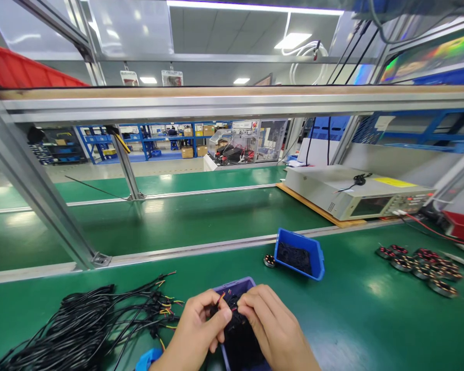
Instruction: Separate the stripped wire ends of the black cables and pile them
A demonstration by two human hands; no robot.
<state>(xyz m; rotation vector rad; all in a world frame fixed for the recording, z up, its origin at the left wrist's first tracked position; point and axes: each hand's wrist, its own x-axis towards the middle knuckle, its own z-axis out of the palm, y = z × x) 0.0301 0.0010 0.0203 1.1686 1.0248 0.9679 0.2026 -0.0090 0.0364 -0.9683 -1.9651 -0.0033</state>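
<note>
Wires (221, 297) at lower centre are risking falling if left hand (201, 320) pinching them slips, right hand (271, 323) pinched together, contents unclear.

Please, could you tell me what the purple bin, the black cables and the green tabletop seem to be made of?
Purple bin: probably plastic, fairly smooth, judging by its even colour and rim.
Black cables: likely rubber or soft plastic outside, with slight sheen, since they bend in loose curves.
Green tabletop: smooth, semi-gloss, reflecting light; coating or mat, I cannot tell.
</note>
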